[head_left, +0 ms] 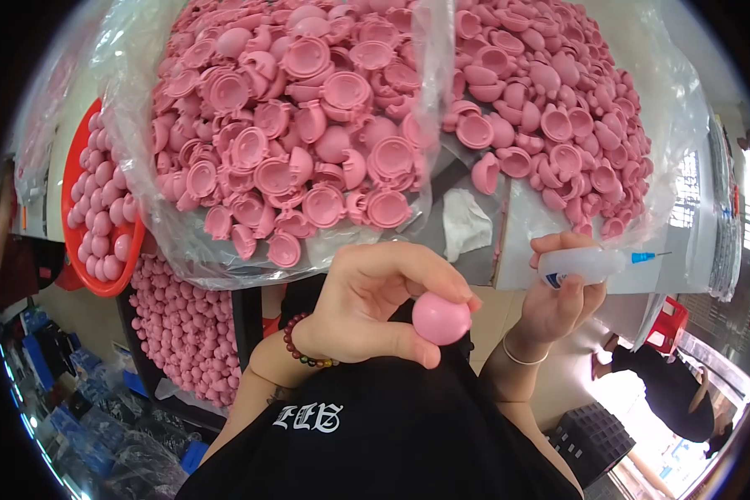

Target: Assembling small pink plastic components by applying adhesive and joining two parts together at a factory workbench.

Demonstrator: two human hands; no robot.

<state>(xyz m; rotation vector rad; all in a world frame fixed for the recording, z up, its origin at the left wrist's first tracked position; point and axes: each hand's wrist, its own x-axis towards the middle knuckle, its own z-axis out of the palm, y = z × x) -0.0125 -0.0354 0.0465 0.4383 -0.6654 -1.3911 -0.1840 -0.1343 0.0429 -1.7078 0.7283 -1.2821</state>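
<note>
Between the thumb and fingers of my left hand (375,304) is a pink plastic ball (442,319), held up in front of my chest. My right hand (562,292) grips a small whitish squeeze bottle (582,266) lying sideways in the fingers. A blue needle tip (643,257) on the bottle points to the right, away from the ball. Beyond my hands, pink half-shells (308,125) are heaped on clear plastic sheeting, and a second heap of smaller-looking pink half-shells (558,117) lies to the right.
A crumpled white tissue (467,223) rests on the table between the heaps. At the left stands a red basket (108,287) of pink balls, above a dark crate of many more balls (183,333). Another person (667,392) is at the far right, near a dark stacked crate (592,442).
</note>
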